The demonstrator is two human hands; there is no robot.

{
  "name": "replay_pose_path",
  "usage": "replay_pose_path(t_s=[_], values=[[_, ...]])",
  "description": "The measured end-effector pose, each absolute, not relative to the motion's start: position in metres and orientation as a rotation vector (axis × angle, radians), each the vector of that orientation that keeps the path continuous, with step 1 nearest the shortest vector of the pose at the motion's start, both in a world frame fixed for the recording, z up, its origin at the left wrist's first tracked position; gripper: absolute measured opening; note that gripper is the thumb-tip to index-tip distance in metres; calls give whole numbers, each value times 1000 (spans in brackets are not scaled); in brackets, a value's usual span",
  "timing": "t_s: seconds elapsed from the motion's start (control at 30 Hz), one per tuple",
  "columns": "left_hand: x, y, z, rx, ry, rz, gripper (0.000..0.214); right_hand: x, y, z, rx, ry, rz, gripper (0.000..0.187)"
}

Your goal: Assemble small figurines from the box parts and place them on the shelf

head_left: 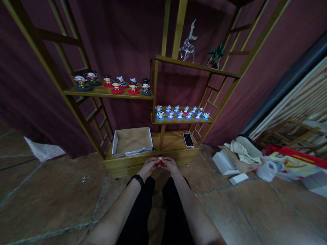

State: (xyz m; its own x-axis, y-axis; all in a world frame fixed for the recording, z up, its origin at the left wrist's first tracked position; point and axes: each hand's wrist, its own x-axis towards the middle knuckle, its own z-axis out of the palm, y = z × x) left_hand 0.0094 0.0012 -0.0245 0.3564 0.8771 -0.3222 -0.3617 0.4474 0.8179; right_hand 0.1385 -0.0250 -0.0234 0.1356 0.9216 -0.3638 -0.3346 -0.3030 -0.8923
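Observation:
Between my two hands is a small figurine (pixel 160 159) with dark hair and a red base, held upright just in front of the shelf's low drawer front. My left hand (pixel 149 166) grips it from the left, fingers closed on its side. From the right, my right hand (pixel 170 164) pinches it the same way. Behind my hands, an open cardboard box (pixel 133 152) lies on the lowest board, to the left. A phone (pixel 188 140) rests on that board to the right.
Dark-haired figurines (pixel 117 87) stand on the left shelf, and two rows of bluish figurines (pixel 180 115) on the lower right shelf. A clear deer ornament (pixel 188 47) and a dark green statuette (pixel 216 56) are higher up. White boxes (pixel 224 163) and a plastic bag (pixel 267 171) lie on the floor.

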Motion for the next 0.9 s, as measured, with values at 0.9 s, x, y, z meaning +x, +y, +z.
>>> replay_pose_path(t_s=[0.9], values=[[10, -4, -24, 654, 848, 922, 11, 140, -34, -23, -1254, -536, 1469, 20]])
